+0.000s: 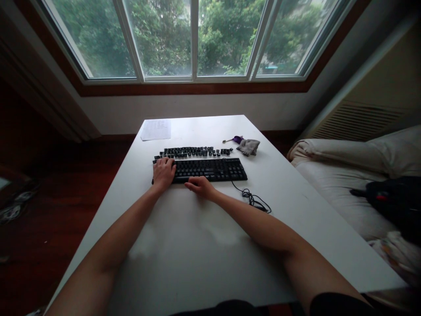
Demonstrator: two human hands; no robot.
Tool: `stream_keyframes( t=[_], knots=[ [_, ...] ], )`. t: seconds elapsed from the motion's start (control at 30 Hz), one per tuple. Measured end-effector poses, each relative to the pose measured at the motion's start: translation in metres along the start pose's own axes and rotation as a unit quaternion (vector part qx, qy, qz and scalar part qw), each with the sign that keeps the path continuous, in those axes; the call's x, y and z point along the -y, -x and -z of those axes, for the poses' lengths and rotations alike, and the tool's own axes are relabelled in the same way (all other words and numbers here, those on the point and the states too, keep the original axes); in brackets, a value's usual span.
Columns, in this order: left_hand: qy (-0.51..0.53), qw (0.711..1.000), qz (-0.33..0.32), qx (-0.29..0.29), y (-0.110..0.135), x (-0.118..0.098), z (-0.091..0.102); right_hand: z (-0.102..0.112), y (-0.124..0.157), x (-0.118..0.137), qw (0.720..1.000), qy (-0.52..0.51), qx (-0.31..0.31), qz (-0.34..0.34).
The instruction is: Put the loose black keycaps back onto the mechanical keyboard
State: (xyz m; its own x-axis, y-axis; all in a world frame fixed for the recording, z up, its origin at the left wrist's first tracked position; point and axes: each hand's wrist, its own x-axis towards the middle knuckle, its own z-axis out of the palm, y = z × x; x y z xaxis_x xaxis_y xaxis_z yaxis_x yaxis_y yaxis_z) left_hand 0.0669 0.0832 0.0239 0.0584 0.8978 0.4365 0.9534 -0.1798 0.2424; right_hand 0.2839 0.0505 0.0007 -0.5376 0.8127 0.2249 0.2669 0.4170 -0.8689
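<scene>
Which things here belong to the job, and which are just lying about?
Likely the job: keyboard, under the left hand, right hand at its near edge; loose keycaps; possibly grey cloth, purple tool.
Likely lying about: paper; black item on the sofa.

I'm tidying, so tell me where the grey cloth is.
In the head view, the grey cloth lies near the right edge of the table, beyond the right end of the keyboard, beside a purple object.
</scene>
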Motion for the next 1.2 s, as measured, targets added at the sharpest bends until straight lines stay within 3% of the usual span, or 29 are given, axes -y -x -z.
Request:
stream_keyframes(
  t=[0.4, 0.77, 1.0, 1.2],
  knots=[
    [0.005, 1.000, 0.020, -0.016, 0.001, -0.002, 0.000, -0.001, 0.000, 0.002, 1.000, -0.009, 0.004, -0.012],
    [0.024, 1.000, 0.016, 0.012, 0.000, -0.002, -0.001, -0.001, 0.003, 0.006, 1.000, -0.009, -0.001, -0.018],
    [0.005, 0.998, 0.053, -0.015, -0.026, 0.024, 0.003, 0.001, 0.003, 0.005, 1.000, -0.001, 0.002, -0.014],
    [-0.055, 0.996, -0.006, 0.066, -0.049, 0.046, 0.005, 0.001, 0.002, 0.004, 1.000, 0.001, 0.002, -0.007]
  ],
)
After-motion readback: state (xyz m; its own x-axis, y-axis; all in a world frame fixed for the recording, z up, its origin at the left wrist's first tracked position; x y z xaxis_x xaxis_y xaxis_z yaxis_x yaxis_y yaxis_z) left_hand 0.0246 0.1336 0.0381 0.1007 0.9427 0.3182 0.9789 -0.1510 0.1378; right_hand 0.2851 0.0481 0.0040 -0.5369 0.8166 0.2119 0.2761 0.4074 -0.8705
